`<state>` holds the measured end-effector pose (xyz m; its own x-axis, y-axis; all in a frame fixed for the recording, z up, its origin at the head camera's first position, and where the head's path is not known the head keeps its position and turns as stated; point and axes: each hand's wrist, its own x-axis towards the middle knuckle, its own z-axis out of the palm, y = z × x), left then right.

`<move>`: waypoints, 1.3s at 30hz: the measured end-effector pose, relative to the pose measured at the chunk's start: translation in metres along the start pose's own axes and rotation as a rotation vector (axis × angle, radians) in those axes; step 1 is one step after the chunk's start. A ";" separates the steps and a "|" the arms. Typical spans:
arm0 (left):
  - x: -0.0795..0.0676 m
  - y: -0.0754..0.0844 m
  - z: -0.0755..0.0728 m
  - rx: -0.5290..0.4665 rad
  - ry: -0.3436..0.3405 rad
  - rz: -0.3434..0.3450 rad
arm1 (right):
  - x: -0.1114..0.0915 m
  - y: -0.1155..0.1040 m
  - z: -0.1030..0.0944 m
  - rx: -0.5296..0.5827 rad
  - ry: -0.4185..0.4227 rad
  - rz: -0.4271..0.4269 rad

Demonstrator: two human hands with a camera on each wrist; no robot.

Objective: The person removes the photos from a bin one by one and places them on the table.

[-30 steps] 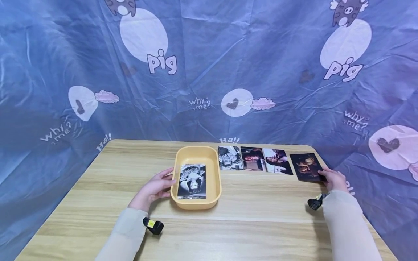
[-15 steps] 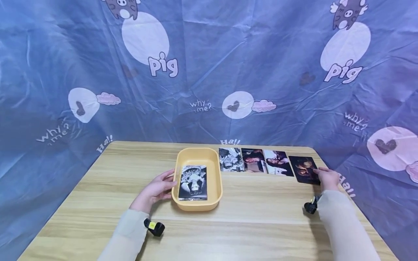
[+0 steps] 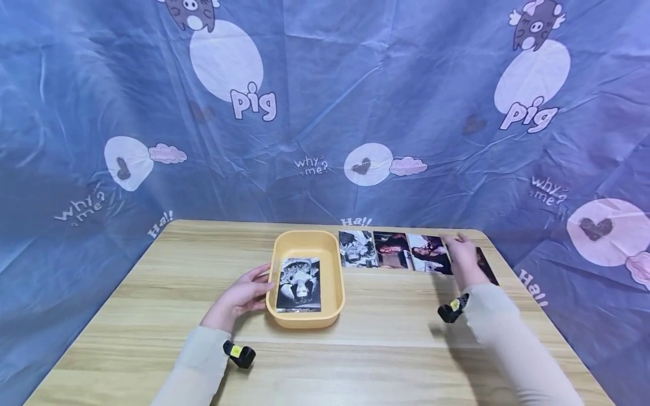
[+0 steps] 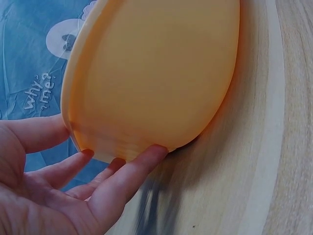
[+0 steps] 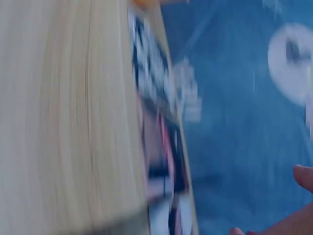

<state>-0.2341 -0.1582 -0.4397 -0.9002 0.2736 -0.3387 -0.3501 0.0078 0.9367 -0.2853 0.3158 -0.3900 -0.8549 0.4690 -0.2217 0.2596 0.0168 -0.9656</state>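
Black-and-white photo (image 3: 298, 285) in yellow tray (image 3: 306, 322) shown only by head view; tray, gripped by left hand (image 3: 245, 293), seen from outside in left wrist. Right hand (image 3: 462, 256) seen over dark photo (image 3: 486, 266), fingers parted.

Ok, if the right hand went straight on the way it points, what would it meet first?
Probably the blue cloth behind the table, as the right hand points forward and leftward; its height over the photos is unclear.
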 end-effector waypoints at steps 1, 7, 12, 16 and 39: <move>0.000 0.000 0.000 0.000 -0.001 0.001 | -0.006 -0.004 0.011 -0.001 -0.052 -0.008; 0.001 -0.001 0.001 -0.006 -0.006 0.001 | -0.041 -0.015 0.083 0.036 -0.261 -0.005; 0.000 0.001 0.001 -0.002 -0.010 0.001 | -0.077 -0.017 0.138 0.095 -0.384 -0.027; -0.001 0.002 0.000 0.005 -0.005 -0.003 | -0.113 -0.008 0.175 0.128 -0.507 -0.025; 0.000 0.001 -0.001 0.018 -0.003 -0.001 | -0.145 0.049 0.233 -0.157 -0.475 0.067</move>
<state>-0.2349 -0.1590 -0.4391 -0.8989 0.2769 -0.3396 -0.3465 0.0251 0.9377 -0.2535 0.0428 -0.4370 -0.9346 0.0201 -0.3552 0.3540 0.1504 -0.9231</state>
